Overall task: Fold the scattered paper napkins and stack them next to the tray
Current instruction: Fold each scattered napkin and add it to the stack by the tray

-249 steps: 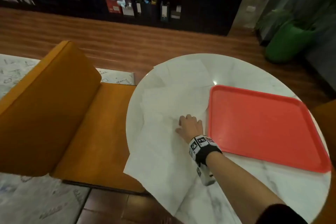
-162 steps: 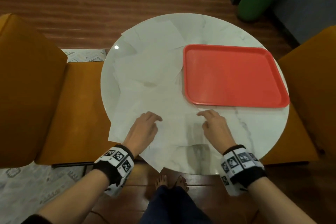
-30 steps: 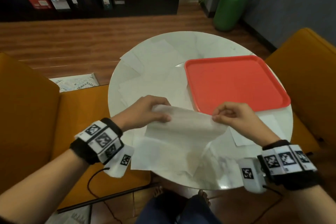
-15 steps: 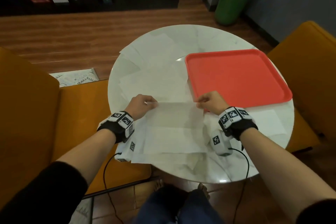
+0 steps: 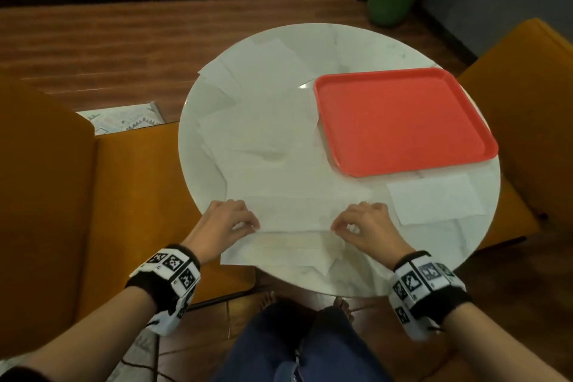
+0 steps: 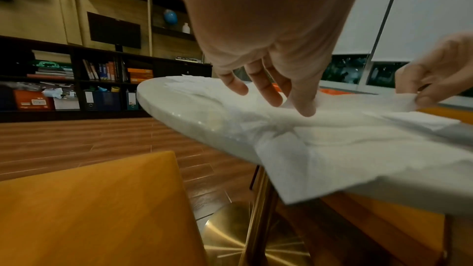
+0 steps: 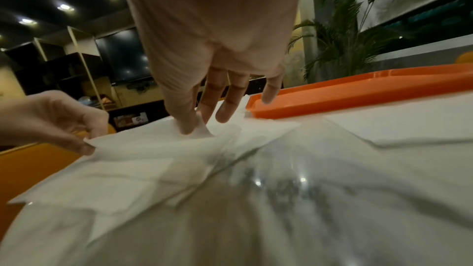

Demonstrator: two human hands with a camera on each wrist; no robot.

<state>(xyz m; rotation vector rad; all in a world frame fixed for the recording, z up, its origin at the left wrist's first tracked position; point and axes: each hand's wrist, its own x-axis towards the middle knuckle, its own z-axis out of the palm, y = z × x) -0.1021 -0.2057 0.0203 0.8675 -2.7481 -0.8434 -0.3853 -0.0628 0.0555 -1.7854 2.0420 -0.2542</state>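
While the left hand (image 5: 224, 224) and the right hand (image 5: 369, 226) each pinch a near corner of the napkin (image 5: 294, 214), it lies flat on the table (image 5: 338, 49), long axis running hand to hand. The red tray (image 5: 403, 121) lies beyond it toward the right hand, with a folded napkin (image 5: 434, 201) just beside the tray's near edge, so the right hand is nearer the stacking spot.

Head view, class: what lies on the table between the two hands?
The napkin that both the left hand and right hand pinch spans that stretch; the head view shows it.

head: above, facing down at bench (image 5: 310, 49) | wrists: low and close, facing 12 o'clock along fingers | shared: napkin (image 5: 294, 214) near 6 o'clock edge
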